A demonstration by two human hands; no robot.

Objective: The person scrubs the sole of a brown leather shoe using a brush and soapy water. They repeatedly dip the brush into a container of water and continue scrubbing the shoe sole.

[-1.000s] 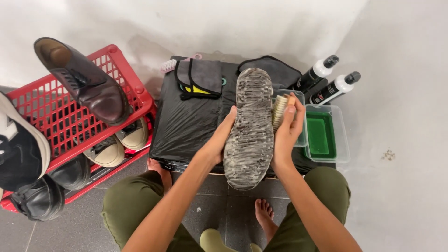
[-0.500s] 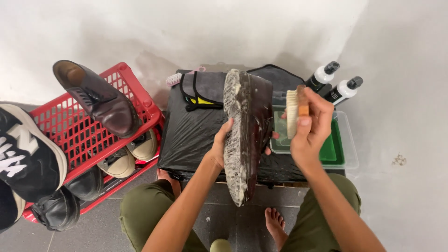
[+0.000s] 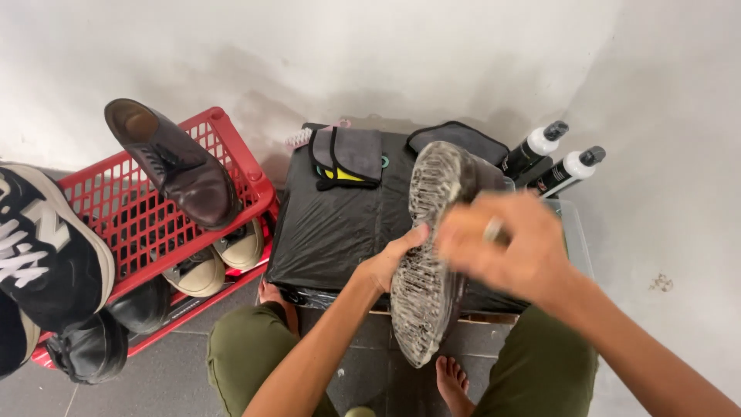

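Note:
My left hand [image 3: 390,259] grips a dark brown shoe [image 3: 428,255] by its side, sole up and covered in grey-white lather. My right hand [image 3: 505,243], blurred with motion, is closed on a small scrubbing brush [image 3: 492,229] and lies over the middle of the sole. The shoe hangs above the front edge of a black plastic-covered surface [image 3: 332,224]. The brush bristles are hidden under my hand.
A red plastic rack [image 3: 131,212] at left carries a brown leather shoe [image 3: 181,166], a black-and-white sneaker [image 3: 42,247] and other shoes below. Grey cloths [image 3: 351,154] lie at the back. Two black spray bottles [image 3: 552,154] lean on the wall. A clear tub [image 3: 575,235] sits right.
The shoe has turned from on edge to sole up again. My right hand came back from beside the tub onto the sole with the brush.

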